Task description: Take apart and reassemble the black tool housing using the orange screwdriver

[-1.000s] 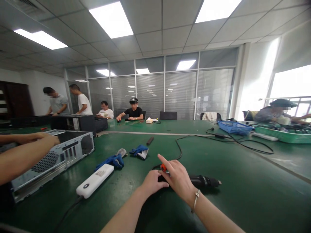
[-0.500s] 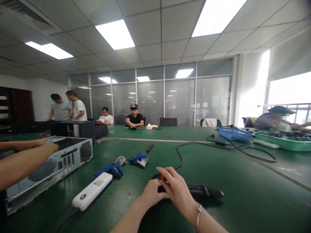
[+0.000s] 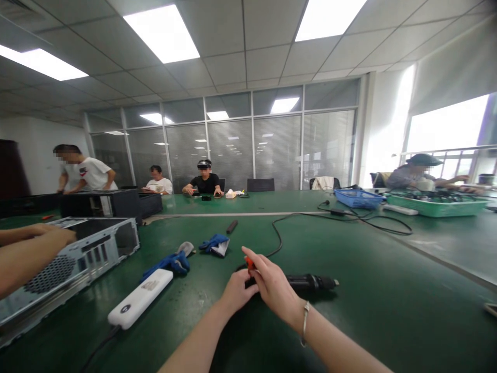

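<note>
- Right now, from my head camera, both my hands meet over a black electric screwdriver (image 3: 310, 282) lying on its side on the green table (image 3: 388, 300), close in front of me.
- My left hand (image 3: 235, 292) is curled against its near end, fingers closed around it as far as I can see; that end is hidden under my hands.
- My right hand (image 3: 274, 285) lies across the body, fingers loosely bent over it, forefinger stretched toward a small orange part (image 3: 249, 263); I cannot tell how firm that hold is.
- Its tip points right, clear of my fingers, and a black cord (image 3: 279, 241) runs off behind.
- I judge it stiff, smooth and fairly heavy for its size, apt to roll; the thick middle of the barrel is the place to take it.
- To my left lie a white power strip (image 3: 140, 298), blue gloves (image 3: 174, 261) and an open computer case (image 3: 89, 246), where another person's arms (image 3: 31, 248) rest.
</note>
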The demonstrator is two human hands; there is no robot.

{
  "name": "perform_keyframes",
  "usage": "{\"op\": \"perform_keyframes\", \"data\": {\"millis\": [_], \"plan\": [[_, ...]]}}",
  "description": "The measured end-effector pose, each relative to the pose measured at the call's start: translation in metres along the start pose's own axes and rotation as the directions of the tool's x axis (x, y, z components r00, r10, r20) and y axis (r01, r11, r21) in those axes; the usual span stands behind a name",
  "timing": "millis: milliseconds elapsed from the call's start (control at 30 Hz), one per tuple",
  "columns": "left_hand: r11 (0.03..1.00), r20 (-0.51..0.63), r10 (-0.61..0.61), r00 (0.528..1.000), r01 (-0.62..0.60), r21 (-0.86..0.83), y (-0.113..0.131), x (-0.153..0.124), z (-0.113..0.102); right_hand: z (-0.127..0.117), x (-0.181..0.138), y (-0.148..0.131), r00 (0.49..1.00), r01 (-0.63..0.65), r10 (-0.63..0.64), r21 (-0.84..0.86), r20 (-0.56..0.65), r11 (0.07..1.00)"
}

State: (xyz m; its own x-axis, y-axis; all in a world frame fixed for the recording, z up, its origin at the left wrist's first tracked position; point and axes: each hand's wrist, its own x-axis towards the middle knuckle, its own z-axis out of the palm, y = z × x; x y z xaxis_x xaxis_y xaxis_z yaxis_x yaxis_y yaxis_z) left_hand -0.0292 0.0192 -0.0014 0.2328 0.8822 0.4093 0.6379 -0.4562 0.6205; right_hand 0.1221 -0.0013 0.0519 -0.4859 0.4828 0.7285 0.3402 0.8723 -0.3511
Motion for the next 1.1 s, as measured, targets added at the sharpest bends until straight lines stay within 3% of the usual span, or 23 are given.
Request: {"op": "perform_keyframes", "data": {"millis": [233,533,733,1100], "plan": [[1.0,0.043,0.019,0.999,-0.019,-0.009,0.001,0.0,-0.006,-0.027,-0.005,0.006,0.986,0.017,-0.009,0.043,-0.164,0.999],[1.0,0.076,-0.001,0.997,0.001,0.0,0.008,-0.001,-0.008,-0.051,-0.031,0.035,0.968,-0.084,0.079,-0.013,-0.237,0.996],[0.999,0.071,0.001,0.997,-0.003,0.041,0.011,-0.001,-0.009,-0.051,-0.03,0.031,0.979,-0.047,0.042,-0.017,-0.202,0.999],[0.999,0.095,0.01,0.995,-0.015,0.046,0.011,-0.004,-0.009,-0.048,-0.032,0.012,0.994,0.107,-0.106,-0.063,0.015,0.992]]}}
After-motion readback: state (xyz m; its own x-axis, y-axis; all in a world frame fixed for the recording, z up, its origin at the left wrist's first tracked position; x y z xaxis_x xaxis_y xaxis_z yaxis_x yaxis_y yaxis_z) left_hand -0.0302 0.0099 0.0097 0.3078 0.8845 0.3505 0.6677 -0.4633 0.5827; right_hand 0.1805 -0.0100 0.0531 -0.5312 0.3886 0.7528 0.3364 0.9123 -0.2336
